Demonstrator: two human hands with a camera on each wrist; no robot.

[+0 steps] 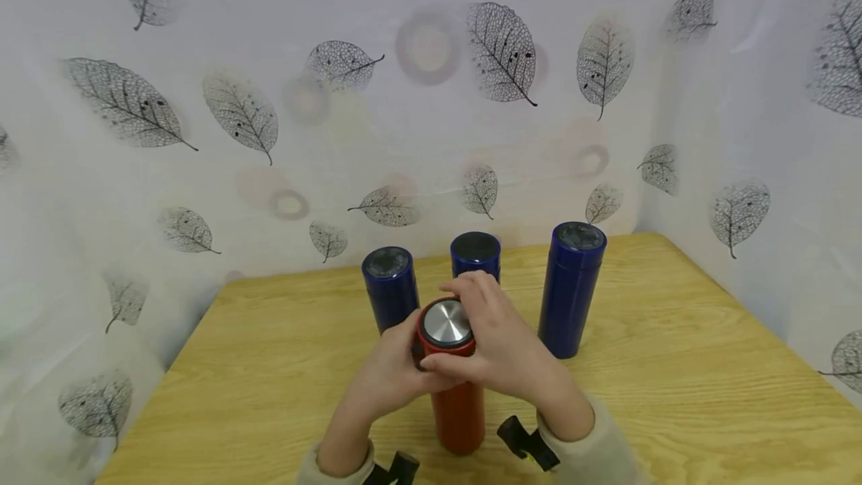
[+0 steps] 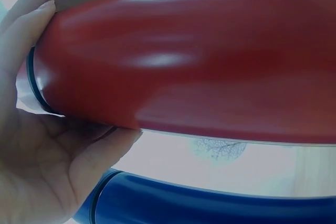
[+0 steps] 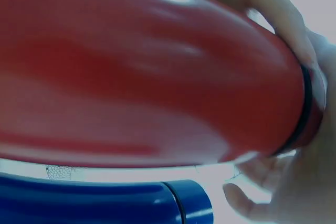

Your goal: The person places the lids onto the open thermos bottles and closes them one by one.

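Observation:
A red thermos [image 1: 461, 418] with a brushed silver top [image 1: 447, 322] and dark ring stands upright near the table's front. Around its upper body curls my left hand [image 1: 387, 374], with the thumb along the near side. My right hand [image 1: 506, 346] grips the lid end, thumb in front and fingers over the far side. Seen from the left wrist, the glossy red body [image 2: 184, 66] fills the view and the fingers sit by its black seam. From the right wrist, the hand [image 3: 299, 187] is at that same end, partly cut off by the frame.
Three dark blue thermoses stand behind: one at left [image 1: 390, 290], one in the middle [image 1: 475, 248] half hidden by my right hand, one at right [image 1: 572, 290]. The wooden table [image 1: 269, 380] meets a leaf-patterned curtain [image 1: 431, 133] at the back and sides.

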